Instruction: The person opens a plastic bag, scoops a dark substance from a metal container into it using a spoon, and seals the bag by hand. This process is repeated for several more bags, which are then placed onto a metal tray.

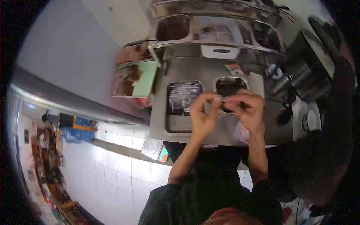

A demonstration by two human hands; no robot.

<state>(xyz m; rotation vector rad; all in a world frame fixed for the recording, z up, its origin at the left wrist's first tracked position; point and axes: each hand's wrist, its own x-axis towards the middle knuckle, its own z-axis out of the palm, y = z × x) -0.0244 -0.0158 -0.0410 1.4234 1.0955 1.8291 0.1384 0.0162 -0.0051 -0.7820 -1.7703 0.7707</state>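
Note:
My left hand [204, 115] and my right hand [248, 109] meet over the steel counter, fingertips pinched close together. Whatever small, pale thing sits between the fingers is too blurred to make out. Just below and behind them is a small metal pan [229, 85] with dark contents, partly covered by my right hand. To the left of my left hand stands a larger metal tray [178, 127] holding several clear plastic packets [183, 96]. A clear plastic bag with something pinkish [243, 133] lies by my right wrist.
A steel shelf [221, 44] with metal pans and a white tray [221, 53] runs along the back. Green and brown trays [144, 79] with brown pieces stand at the left. A large dark pot [305, 62] is at the right, near a white container [300, 112].

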